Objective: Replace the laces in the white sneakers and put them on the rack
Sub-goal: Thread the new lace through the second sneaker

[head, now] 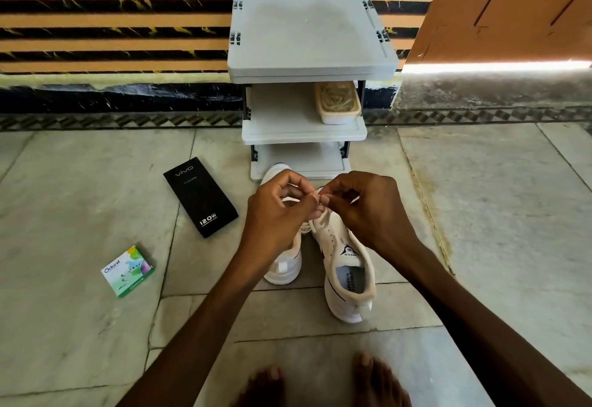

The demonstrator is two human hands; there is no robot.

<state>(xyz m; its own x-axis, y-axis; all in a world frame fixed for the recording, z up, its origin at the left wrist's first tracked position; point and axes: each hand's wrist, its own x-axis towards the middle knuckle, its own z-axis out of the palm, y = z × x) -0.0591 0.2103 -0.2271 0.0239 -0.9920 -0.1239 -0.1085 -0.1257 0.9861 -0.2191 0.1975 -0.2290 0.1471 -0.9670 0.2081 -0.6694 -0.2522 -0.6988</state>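
Tiled floor point(96, 201), white sneakers point(347, 256), lace point(306, 226) pinched

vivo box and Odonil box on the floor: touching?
Apart. The head view shows a stretch of bare floor between the black vivo box and the green Odonil box, with no overlap.

A white low-top sneaker with beige lining point(339, 246) and its white twin point(285, 268) stood side by side, toes toward the grey plastic rack point(304, 134), a flat white lace point(306, 226) between them.
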